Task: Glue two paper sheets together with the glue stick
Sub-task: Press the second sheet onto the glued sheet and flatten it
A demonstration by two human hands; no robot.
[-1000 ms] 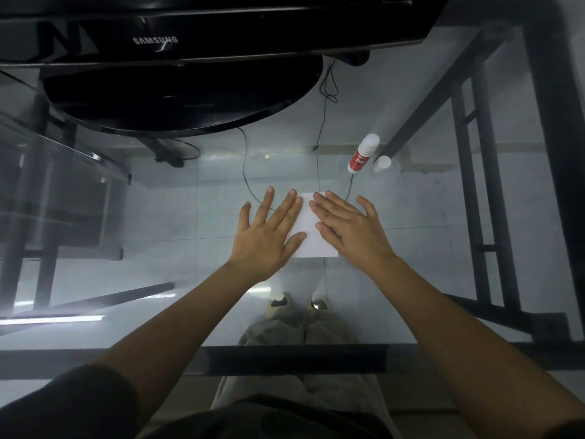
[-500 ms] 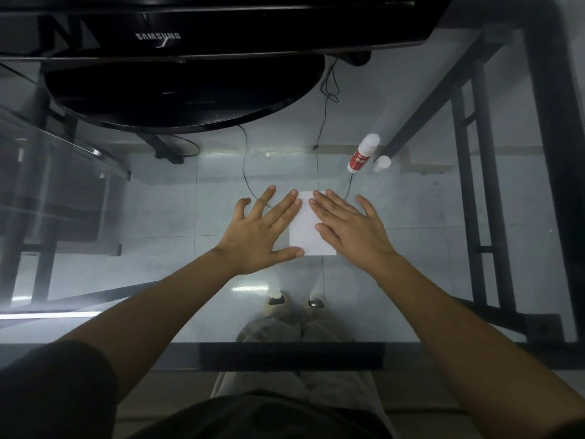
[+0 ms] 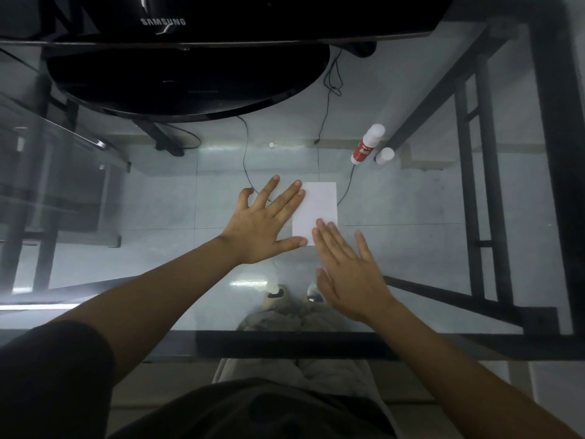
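Sliding back toward the near edge, right hand [image 3: 351,274] left the paper [image 3: 319,204], both hands flat and empty, left hand [image 3: 262,229] pinning it; pressing looked nearly finished.

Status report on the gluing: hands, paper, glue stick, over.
Left hand open, flat, fingertips on paper. Right hand open at its near edge. Glue stick uncapped, cap beside it, untouched. Nothing in the way.

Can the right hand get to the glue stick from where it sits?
Probably yes. The right hand lies flat at the paper's near edge, holding nothing; the glue stick stands uncapped beyond the paper to the right, bare glass between them.
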